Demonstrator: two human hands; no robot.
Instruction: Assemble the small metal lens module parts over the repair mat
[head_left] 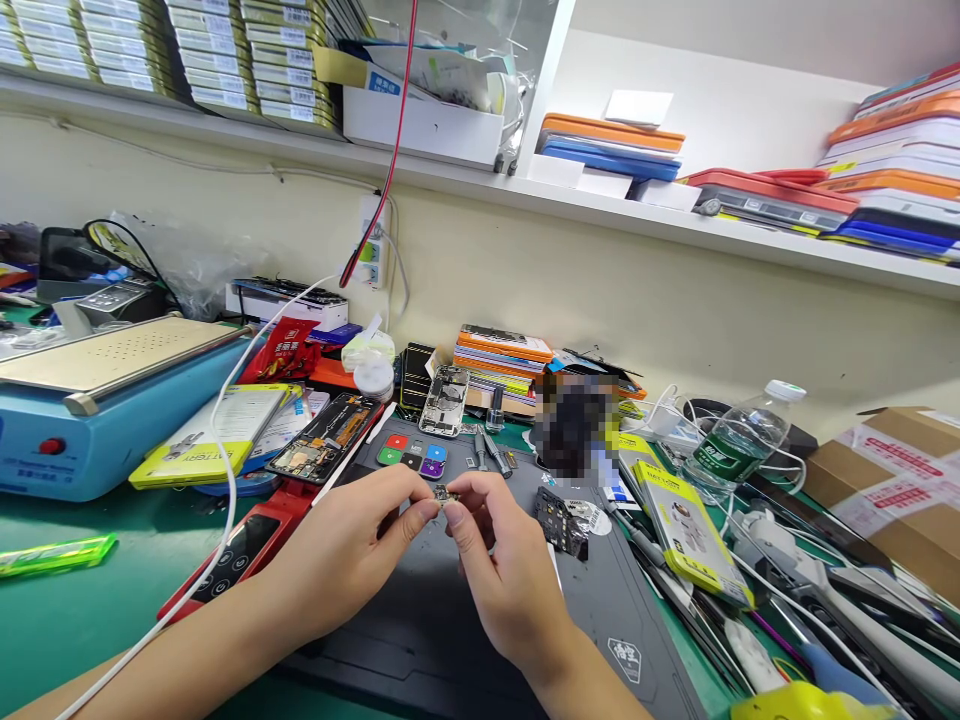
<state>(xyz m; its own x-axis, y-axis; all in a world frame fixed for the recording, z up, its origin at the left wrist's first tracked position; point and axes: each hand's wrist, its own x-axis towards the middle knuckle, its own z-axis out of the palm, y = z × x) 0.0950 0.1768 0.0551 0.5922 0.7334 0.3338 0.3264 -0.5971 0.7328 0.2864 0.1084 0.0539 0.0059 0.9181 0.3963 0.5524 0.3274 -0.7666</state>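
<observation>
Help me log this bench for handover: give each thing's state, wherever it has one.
Left hand, pinching the small part
Right hand, pinching it too
Small part, held between both hands
Dark phone, opened, inner parts showing
Pale-edged phone, opened, inner parts showing
Clear bottle, capped
Cardboard box, taped
Blue machine, on or off unclear

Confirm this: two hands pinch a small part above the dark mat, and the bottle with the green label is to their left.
Wrong side: the head view shows the green-labelled bottle to the right of the left hand and right hand, which do pinch a small part above the dark mat.
</observation>
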